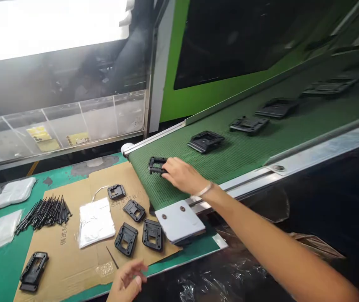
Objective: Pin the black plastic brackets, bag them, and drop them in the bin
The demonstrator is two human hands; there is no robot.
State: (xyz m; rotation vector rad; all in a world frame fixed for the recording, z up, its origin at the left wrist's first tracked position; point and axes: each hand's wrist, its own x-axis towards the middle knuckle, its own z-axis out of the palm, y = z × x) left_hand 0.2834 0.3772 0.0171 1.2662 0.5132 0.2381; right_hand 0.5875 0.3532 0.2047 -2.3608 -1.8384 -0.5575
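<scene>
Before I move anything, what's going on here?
The person's right hand holds a black plastic part at the near end of a green conveyor belt, with more parts spaced along it. The left hand looks empty, half open near the cardboard, where five similar parts and a white packet lie beside piled thin black sticks.

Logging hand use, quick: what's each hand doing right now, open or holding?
Left hand: open, fingers loosely curled, nothing visible in it.
Right hand: closed on a black part at the end of the green belt.
</scene>
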